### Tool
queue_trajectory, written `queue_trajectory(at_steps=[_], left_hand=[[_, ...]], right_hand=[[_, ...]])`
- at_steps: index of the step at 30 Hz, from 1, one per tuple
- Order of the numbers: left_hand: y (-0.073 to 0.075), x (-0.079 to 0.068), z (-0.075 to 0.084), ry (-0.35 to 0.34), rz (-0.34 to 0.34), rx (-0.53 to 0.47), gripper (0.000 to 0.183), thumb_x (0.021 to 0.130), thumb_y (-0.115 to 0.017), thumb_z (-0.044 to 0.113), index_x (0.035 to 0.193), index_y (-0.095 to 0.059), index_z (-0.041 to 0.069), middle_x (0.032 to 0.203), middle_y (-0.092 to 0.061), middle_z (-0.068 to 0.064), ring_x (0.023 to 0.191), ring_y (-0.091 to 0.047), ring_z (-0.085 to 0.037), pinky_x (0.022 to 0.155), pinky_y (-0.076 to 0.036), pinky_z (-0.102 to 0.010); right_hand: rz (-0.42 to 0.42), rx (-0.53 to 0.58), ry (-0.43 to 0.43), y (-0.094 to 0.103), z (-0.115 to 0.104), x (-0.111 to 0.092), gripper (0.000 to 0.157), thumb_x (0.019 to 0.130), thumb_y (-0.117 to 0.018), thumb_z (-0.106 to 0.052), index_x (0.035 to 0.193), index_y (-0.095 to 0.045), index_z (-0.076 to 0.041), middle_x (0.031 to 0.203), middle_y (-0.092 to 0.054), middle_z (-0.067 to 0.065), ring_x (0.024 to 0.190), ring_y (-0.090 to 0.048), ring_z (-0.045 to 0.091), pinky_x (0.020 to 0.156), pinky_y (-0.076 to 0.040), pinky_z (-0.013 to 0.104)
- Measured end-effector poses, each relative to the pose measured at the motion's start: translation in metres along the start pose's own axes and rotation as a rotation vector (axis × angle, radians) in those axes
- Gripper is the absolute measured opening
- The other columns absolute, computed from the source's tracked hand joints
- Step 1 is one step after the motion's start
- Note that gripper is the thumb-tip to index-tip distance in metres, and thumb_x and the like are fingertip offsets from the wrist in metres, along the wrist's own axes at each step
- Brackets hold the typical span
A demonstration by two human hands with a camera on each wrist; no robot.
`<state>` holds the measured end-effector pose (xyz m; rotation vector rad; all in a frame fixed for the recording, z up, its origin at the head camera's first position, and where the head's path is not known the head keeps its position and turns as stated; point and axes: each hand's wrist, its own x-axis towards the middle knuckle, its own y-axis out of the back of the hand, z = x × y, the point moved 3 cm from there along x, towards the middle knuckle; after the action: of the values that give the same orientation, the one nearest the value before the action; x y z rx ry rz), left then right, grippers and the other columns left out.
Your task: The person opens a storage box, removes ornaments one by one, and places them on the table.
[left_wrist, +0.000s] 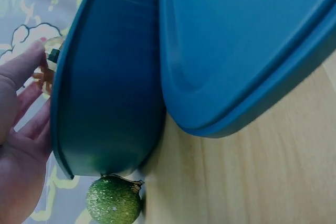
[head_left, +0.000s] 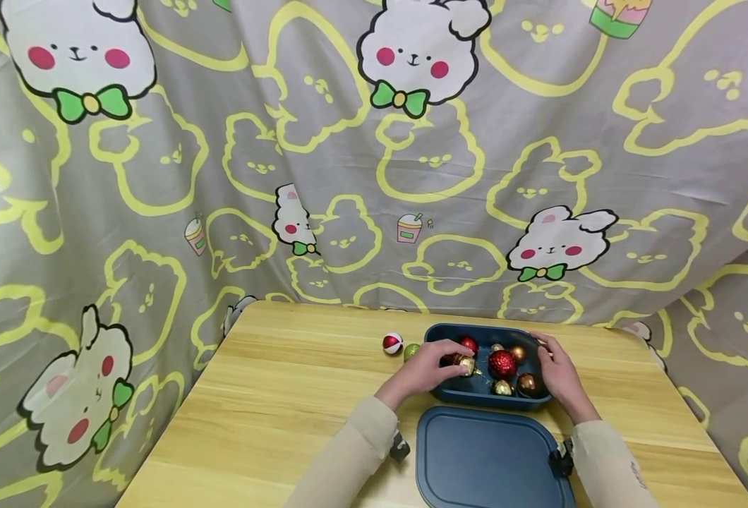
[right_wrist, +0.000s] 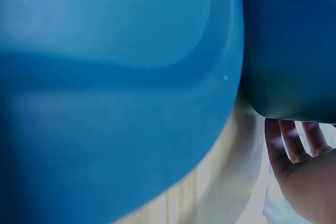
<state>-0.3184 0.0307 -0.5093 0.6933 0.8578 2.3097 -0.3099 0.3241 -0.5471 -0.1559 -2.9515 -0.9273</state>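
My left hand (head_left: 426,367) reaches over the left end of a dark blue plastic box (head_left: 485,402) and pinches a gold bauble (head_left: 466,365) between thumb and fingers. The left wrist view shows this left hand (left_wrist: 23,124) beyond the box's rim, with the gold bauble (left_wrist: 52,51) at its fingertips. Around it in the box lie a large red bauble (head_left: 502,364), a smaller red one (head_left: 468,344) and several gold and copper ones. My right hand (head_left: 559,374) rests against the box's right end; its fingers (right_wrist: 275,142) lie extended along the outer wall.
In front of the box, the blue lid (head_left: 488,458) lies on the wooden table (head_left: 272,395). A red and white bauble (head_left: 392,343) and a green glittery bauble (left_wrist: 114,200) lie left of the box. A patterned curtain (head_left: 348,169) hangs behind the table.
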Motion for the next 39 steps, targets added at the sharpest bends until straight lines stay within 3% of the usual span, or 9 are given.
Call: queue_trajectory(at_steps=[7, 12, 20, 31, 39], left_hand=[[0.006, -0.004, 0.001, 0.011, 0.048, -0.076, 0.036, 0.102, -0.066, 0.03, 0.137, -0.068, 0.019, 0.138, -0.067, 0.005, 0.132, -0.059, -0.012, 0.111, -0.05, -0.031], [0.011, -0.01, -0.002, 0.023, 0.067, -0.088, 0.037, 0.103, -0.065, 0.033, 0.138, -0.068, 0.02, 0.138, -0.067, 0.006, 0.13, -0.06, -0.011, 0.108, -0.051, -0.029], [0.032, -0.018, -0.011, 0.043, 0.127, -0.094, 0.039, 0.101, -0.067, 0.031, 0.137, -0.068, 0.017, 0.138, -0.067, 0.003, 0.13, -0.061, -0.012, 0.11, -0.051, -0.032], [0.07, -0.04, -0.043, 0.129, 0.257, -0.169, 0.035, 0.099, -0.072, 0.022, 0.134, -0.07, 0.014, 0.131, -0.069, -0.004, 0.113, -0.069, -0.019, 0.096, -0.059, -0.043], [0.092, -0.057, -0.067, 0.151, 0.345, -0.16, 0.035, 0.098, -0.072, 0.016, 0.132, -0.069, 0.006, 0.132, -0.07, -0.011, 0.118, -0.067, -0.028, 0.104, -0.056, -0.042]], right_hand=[[-0.002, -0.002, 0.004, 0.001, 0.0, 0.001, 0.05, 0.115, -0.023, -0.025, 0.158, -0.035, -0.002, 0.147, -0.041, 0.036, 0.131, -0.043, 0.051, 0.101, -0.04, 0.058], [-0.018, -0.002, -0.001, -0.001, 0.002, -0.001, 0.051, 0.115, -0.023, -0.026, 0.158, -0.035, -0.002, 0.15, -0.039, 0.035, 0.134, -0.041, 0.052, 0.104, -0.039, 0.06], [-0.021, 0.01, -0.013, -0.001, 0.002, -0.001, 0.051, 0.115, -0.022, -0.027, 0.159, -0.034, -0.003, 0.148, -0.04, 0.036, 0.133, -0.042, 0.052, 0.104, -0.039, 0.06], [-0.005, -0.008, 0.004, 0.0, 0.002, 0.0, 0.051, 0.115, -0.022, -0.026, 0.158, -0.036, -0.002, 0.144, -0.043, 0.036, 0.129, -0.045, 0.051, 0.1, -0.04, 0.057], [0.002, -0.005, 0.008, 0.001, 0.001, 0.0, 0.051, 0.115, -0.023, -0.027, 0.157, -0.036, -0.002, 0.145, -0.042, 0.037, 0.13, -0.043, 0.052, 0.101, -0.04, 0.059]])
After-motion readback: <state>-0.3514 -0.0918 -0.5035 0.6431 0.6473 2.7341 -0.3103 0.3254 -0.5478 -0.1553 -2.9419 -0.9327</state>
